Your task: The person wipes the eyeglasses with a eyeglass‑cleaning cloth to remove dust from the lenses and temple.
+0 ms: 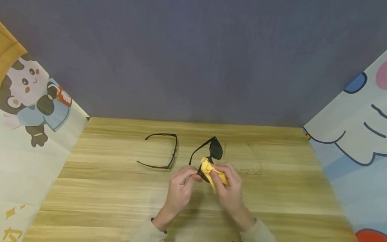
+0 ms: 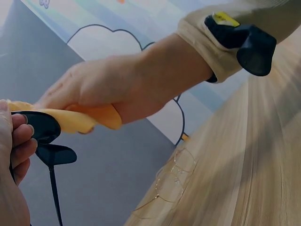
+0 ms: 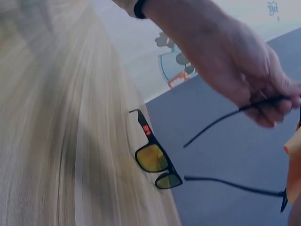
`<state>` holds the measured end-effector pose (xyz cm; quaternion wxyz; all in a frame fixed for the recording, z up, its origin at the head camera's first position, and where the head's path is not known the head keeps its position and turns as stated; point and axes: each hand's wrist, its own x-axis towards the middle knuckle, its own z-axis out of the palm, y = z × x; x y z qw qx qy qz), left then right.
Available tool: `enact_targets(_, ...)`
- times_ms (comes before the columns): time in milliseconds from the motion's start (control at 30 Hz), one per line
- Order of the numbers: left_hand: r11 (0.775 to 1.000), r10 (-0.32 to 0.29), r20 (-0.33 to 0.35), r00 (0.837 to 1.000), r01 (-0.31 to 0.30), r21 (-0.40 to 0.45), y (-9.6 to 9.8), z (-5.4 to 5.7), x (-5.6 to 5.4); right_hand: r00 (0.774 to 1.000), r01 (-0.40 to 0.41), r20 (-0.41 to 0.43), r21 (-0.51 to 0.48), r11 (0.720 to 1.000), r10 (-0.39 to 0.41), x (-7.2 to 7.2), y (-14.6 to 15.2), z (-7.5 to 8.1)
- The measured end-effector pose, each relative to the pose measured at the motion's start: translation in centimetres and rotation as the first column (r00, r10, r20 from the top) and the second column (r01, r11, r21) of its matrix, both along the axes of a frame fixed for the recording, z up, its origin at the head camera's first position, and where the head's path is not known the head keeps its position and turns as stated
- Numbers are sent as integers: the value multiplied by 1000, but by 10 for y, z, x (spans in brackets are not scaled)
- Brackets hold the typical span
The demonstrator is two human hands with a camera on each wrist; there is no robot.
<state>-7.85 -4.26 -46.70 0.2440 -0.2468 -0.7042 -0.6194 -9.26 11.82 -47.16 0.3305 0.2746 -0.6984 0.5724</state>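
Note:
Black sunglasses [image 1: 216, 149] with dark lenses are held up over the wooden table. My left hand [image 1: 180, 189] pinches their frame at the near lens. A yellow cloth [image 1: 207, 167] is bunched in my right hand [image 1: 230, 187], its fingers and thumb pressing it against that same lens. In the left wrist view the cloth [image 2: 75, 120] covers part of the dark lens [image 2: 42, 126]. One temple arm [image 3: 235, 186] of the sunglasses sticks out freely in the right wrist view. The cloth hides some of the frame.
Left of the hands, black-framed glasses [image 1: 173, 153] lie unfolded on the table [image 1: 107, 197]; their lenses look yellow-orange in the right wrist view. Thin wire-framed glasses [image 1: 254, 171] lie to the right. A grey panel [image 1: 197, 61] rises behind, with cartoon-printed panels at both sides.

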Motion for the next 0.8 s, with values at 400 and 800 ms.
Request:
enact_targets(400,1000,8,35,999,-7,-18,0,5,4,990,79,116,4,997,-79,-7,12,-3)
enact_targets(800,999,4,7,1000,-4,-48,1,-3,1,996,7,-89,42,999,-3,8,-6,8)
